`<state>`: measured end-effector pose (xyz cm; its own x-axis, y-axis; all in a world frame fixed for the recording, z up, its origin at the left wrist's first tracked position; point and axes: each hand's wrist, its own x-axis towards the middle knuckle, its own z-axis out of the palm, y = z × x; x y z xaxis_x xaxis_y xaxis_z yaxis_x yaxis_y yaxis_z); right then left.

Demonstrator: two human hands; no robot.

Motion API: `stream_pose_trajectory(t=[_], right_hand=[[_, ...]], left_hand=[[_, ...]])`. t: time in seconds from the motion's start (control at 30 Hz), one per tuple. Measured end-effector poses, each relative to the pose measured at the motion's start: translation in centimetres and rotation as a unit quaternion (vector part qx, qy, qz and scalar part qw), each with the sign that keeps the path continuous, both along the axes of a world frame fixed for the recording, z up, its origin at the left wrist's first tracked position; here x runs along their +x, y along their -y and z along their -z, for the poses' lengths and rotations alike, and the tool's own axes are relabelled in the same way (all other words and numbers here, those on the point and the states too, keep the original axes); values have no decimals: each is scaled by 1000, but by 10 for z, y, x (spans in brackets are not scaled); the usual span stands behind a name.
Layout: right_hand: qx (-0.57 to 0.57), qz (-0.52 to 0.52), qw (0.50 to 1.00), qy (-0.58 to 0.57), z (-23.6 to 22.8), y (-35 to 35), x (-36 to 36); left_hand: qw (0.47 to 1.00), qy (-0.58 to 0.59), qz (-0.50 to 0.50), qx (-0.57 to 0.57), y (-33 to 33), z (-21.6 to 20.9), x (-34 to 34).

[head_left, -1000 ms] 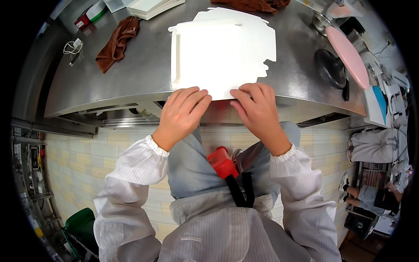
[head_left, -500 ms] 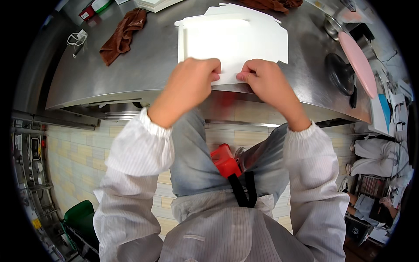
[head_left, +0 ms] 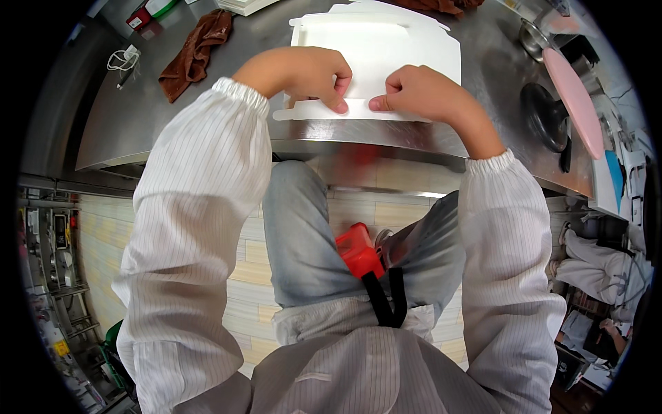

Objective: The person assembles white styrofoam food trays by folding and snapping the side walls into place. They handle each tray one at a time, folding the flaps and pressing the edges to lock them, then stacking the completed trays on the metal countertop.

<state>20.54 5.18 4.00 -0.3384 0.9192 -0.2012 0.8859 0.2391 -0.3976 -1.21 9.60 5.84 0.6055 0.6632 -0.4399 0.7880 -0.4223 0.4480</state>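
Observation:
A white cardboard box blank [head_left: 407, 52] lies partly folded on the steel table in front of me, its near edge along the table's front. My left hand [head_left: 314, 74] arches over the near left part, fingers curled and thumb pressed on the narrow near flap [head_left: 310, 110]. On the same flap, a little to the right, my right hand [head_left: 426, 91] pinches the cardboard, its thumb pointing left. A gap of bare flap shows between the two thumbs. The fingertips behind the flap are partly hidden.
A brown cloth [head_left: 196, 55] and a white coiled cable [head_left: 124, 61] lie to the left. A black stand [head_left: 541, 114] with a pink round disc [head_left: 572, 103] and a metal bowl [head_left: 533, 40] are at the right. Below the table is a red stool [head_left: 360, 252]. A co-worker [head_left: 593, 272] is far right.
My hands have moved away from me, the left wrist swinging outward. The near flap, formerly flat toward the table edge, is now folded up, and its left end shows.

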Motion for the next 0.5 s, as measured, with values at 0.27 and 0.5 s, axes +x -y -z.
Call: stream_pose_trajectory(t=[0.27,0.5], right_hand=[[18,-2,996,92,-6,-9,-12],[-2,10,999,41,4,-9,27]], left_hand=[[988,-129,21,87,-12,4,11],[953,-178,133,205,-12,-2,-12]])
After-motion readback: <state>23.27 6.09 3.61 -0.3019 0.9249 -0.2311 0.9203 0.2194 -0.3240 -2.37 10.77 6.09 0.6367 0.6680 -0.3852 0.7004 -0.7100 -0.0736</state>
